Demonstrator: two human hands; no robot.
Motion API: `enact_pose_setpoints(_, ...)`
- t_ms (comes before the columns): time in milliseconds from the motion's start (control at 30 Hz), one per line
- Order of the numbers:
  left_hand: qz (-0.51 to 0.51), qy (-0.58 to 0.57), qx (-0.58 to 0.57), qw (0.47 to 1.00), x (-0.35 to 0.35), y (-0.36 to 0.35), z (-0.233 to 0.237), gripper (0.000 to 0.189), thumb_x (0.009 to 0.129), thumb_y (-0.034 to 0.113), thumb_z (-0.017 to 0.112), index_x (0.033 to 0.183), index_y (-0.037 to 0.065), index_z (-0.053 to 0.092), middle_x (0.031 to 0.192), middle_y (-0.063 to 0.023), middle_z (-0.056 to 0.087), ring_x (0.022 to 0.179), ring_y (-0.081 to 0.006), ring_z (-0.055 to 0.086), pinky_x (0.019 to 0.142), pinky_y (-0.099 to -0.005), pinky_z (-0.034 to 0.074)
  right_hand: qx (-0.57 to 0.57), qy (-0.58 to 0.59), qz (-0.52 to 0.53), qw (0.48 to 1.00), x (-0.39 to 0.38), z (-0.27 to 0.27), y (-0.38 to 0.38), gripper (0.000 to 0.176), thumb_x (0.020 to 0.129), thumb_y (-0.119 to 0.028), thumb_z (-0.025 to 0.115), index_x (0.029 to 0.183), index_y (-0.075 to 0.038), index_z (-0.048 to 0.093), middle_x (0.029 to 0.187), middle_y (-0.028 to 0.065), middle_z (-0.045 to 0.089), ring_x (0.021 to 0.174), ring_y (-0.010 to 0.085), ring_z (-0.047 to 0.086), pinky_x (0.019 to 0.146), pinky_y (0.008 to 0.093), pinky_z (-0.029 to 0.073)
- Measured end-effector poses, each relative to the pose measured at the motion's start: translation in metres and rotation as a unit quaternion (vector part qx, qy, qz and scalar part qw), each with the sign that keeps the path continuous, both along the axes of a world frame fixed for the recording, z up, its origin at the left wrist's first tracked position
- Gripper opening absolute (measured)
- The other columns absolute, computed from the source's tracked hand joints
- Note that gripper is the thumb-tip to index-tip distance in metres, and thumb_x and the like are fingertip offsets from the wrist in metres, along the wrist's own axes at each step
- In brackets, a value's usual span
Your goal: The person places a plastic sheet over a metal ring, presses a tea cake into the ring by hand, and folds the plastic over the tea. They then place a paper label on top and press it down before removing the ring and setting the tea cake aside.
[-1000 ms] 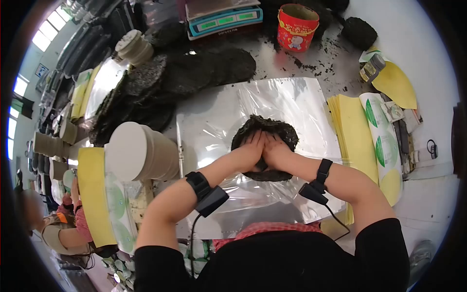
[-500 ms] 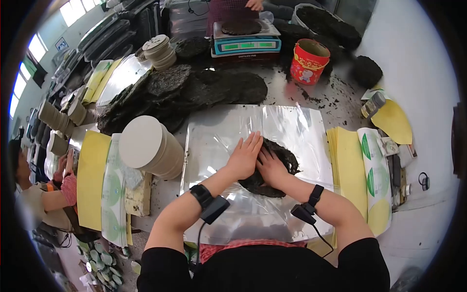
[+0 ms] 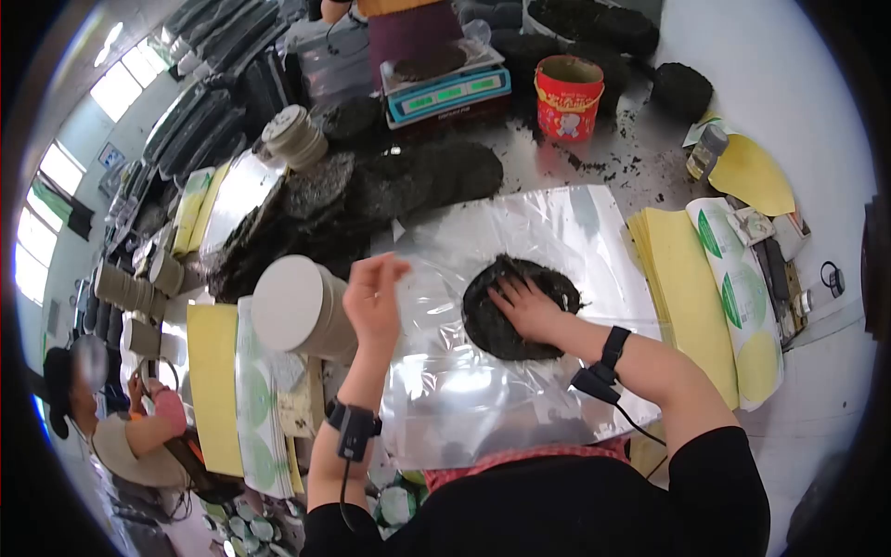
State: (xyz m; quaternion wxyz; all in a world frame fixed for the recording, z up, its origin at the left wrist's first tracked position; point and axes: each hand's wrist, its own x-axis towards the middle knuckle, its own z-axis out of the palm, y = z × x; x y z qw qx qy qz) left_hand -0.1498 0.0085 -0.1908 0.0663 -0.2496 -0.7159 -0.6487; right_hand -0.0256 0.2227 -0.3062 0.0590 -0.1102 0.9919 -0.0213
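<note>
My right hand (image 3: 529, 311) lies flat with fingers spread on a dark round cake of what looks like seaweed (image 3: 492, 330). The cake rests on a clear plastic sheet (image 3: 436, 422) over a shiny work surface. Raised off the cake, my left hand (image 3: 374, 295) is beside a stack of pale round discs (image 3: 288, 304). Its fingers are loosely bent, and I see nothing held in them.
More dark cakes (image 3: 399, 186) lie behind the sheet, near a digital scale (image 3: 445, 93) and a red bucket (image 3: 568, 102). Yellow sheets (image 3: 673, 288) and printed green-and-white bags (image 3: 729, 283) lie at right. Co-workers are at far left (image 3: 139, 446) and behind the scale (image 3: 408, 37).
My left hand has lifted off the cake and moved left towards the disc stack. My right hand stays on the cake, now with fingers spread. The view has tilted and shifted.
</note>
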Motion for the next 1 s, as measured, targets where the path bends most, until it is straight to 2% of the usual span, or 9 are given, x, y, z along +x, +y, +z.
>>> enact_pose_setpoints(33, 0.048, -0.033, 0.123, 0.991, 0.009, -0.010, -0.012, 0.017, 0.088, 0.004, 0.060, 0.102, -0.003, 0.065, 0.085, -0.0156, 0.069, 0.092, -0.0188, 0.067, 0.086, -0.0298, 0.050, 0.009, -0.019, -0.004, 1.000, 0.000, 0.009, -0.002, 0.096, 0.067, -0.026, 0.074, 0.147, -0.004, 0.026, 0.150, 0.0260, 0.025, 0.138, 0.0398, 0.027, 0.115, 0.0505, 0.017)
enact_pose_setpoints(167, -0.223, -0.269, -0.199, 0.916, 0.070, -0.080, -0.045, 0.039, 0.085, 0.016, 0.064, 0.118, -0.003, 0.057, 0.081, -0.0103, 0.065, 0.083, -0.0158, 0.061, 0.077, -0.0257, 0.047, -0.010, 0.064, -0.004, 0.998, 0.001, -0.010, 0.000, 0.072, 0.079, -0.020, 0.058, 0.145, -0.004, 0.032, 0.148, 0.0246, 0.030, 0.137, 0.0385, 0.029, 0.114, 0.0521, 0.016)
enact_pose_setpoints(233, -0.211, -0.354, 0.216, 0.885, 0.066, -0.106, -0.001, 0.027, 0.084, 0.010, 0.063, 0.109, -0.001, 0.062, 0.078, -0.0078, 0.063, 0.082, -0.0145, 0.060, 0.071, -0.0269, 0.048, 0.030, 0.116, -0.002, 0.993, 0.000, -0.032, -0.002, 0.070, 0.080, -0.023, 0.057, 0.143, -0.002, 0.034, 0.146, 0.0250, 0.033, 0.135, 0.0387, 0.033, 0.113, 0.0530, 0.018)
enact_pose_setpoints(333, -0.039, -0.125, 0.012, 0.991, 0.052, -0.114, -0.054, 0.025, 0.082, 0.010, 0.065, 0.106, 0.005, 0.063, 0.087, -0.0084, 0.064, 0.090, -0.0182, 0.061, 0.075, -0.0293, 0.049, 0.057, 0.115, -0.026, 0.991, 0.006, -0.027, -0.010, 0.079, 0.075, -0.029, 0.063, 0.142, 0.001, 0.034, 0.144, 0.0306, 0.032, 0.134, 0.0407, 0.034, 0.111, 0.0568, 0.020)
enact_pose_setpoints(433, -0.203, 0.154, -0.450, 0.856, 0.097, -0.072, -0.090, 0.056, 0.066, 0.023, 0.081, 0.118, 0.015, 0.061, 0.137, -0.0116, 0.049, 0.123, -0.0299, 0.049, 0.103, -0.0461, 0.037, 0.072, 0.075, -0.041, 0.994, 0.010, -0.010, -0.019, 0.069, 0.081, -0.029, 0.057, 0.139, 0.002, 0.038, 0.141, 0.0337, 0.035, 0.131, 0.0420, 0.036, 0.111, 0.0578, 0.020)
enact_pose_setpoints(500, -0.193, 0.306, -0.269, 0.892, 0.107, -0.010, -0.070, 0.091, 0.054, 0.039, 0.088, 0.129, 0.006, 0.049, 0.128, -0.0135, 0.053, 0.117, -0.0312, 0.051, 0.100, -0.0475, 0.039, 0.105, 0.084, -0.033, 0.990, 0.009, -0.007, -0.022, 0.056, 0.089, -0.024, 0.043, 0.138, 0.002, 0.041, 0.141, 0.0331, 0.035, 0.130, 0.0443, 0.038, 0.109, 0.0579, 0.022)
enact_pose_setpoints(700, -0.403, 0.233, -0.306, 0.830, 0.087, 0.056, -0.079, 0.023, 0.080, 0.027, 0.066, 0.086, 0.005, 0.062, 0.086, -0.0142, 0.065, 0.076, -0.0346, 0.061, 0.067, -0.0450, 0.048, -0.114, 0.031, -0.063, 0.991, 0.010, -0.002, -0.001, 0.058, 0.084, -0.019, 0.055, 0.140, -0.008, 0.043, 0.140, 0.0248, 0.039, 0.124, 0.0401, 0.044, 0.104, 0.0438, 0.037)
enact_pose_setpoints(900, -0.327, 0.061, -0.492, 0.805, 0.098, 0.068, -0.077, 0.057, 0.091, 0.048, 0.045, 0.064, 0.002, 0.064, 0.066, -0.0177, 0.063, 0.067, -0.0378, 0.062, 0.061, -0.0485, 0.049, -0.593, -0.230, -0.213, 0.742, -0.013, 0.009, 0.032, 0.042, 0.090, -0.016, 0.056, 0.129, 0.001, 0.054, 0.127, 0.0129, 0.058, 0.118, 0.0176, 0.051, 0.104, 0.0307, 0.036)
enact_pose_setpoints(1000, -0.307, 0.104, -0.464, 0.824, 0.101, 0.072, -0.083, 0.050, 0.090, 0.042, 0.049, 0.065, 0.003, 0.065, 0.067, -0.0170, 0.064, 0.065, -0.0370, 0.063, 0.062, -0.0492, 0.049, -0.415, -0.053, -0.083, 0.905, 0.005, 0.027, 0.020, 0.032, 0.094, -0.019, 0.051, 0.116, 0.001, 0.061, 0.114, 0.0140, 0.066, 0.107, 0.0233, 0.059, 0.092, 0.0294, 0.045)
